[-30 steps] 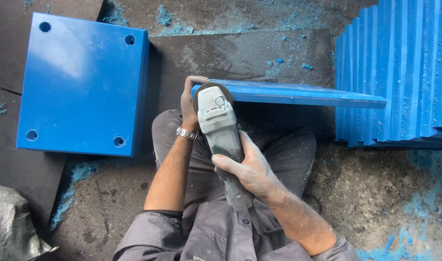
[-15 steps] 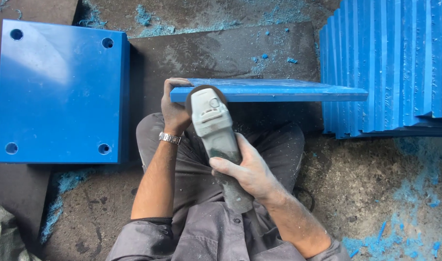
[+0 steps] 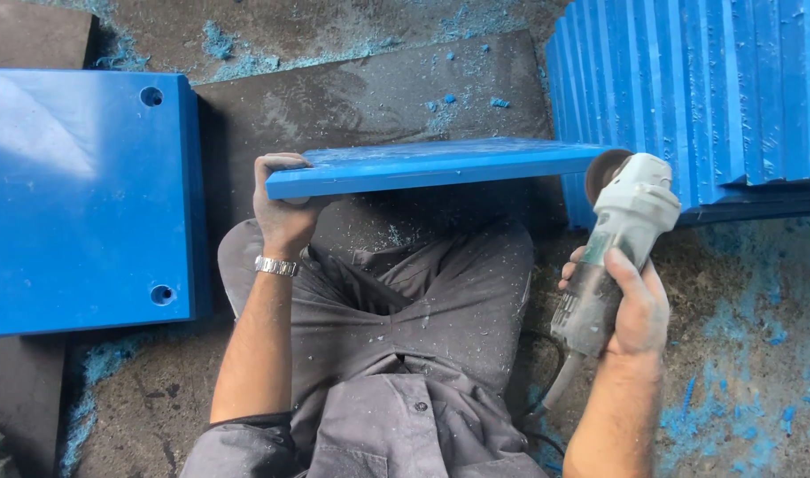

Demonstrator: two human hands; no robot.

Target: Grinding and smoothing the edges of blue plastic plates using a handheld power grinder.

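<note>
Moved from the board's left end to its right end, the angle grinder (image 3: pixel 613 252) sits clamped in the right hand (image 3: pixel 631 305). Left hand (image 3: pixel 283 211) grips the blue board (image 3: pixel 440 166) over the lap.

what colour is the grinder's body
Pale grey-white grinder with a darker grey handle, in the head view.

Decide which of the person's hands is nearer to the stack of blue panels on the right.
Right. The right hand grips the angle grinder just below the stack of blue panels. The left hand holds the far end of the blue slab, well away from it.
</note>
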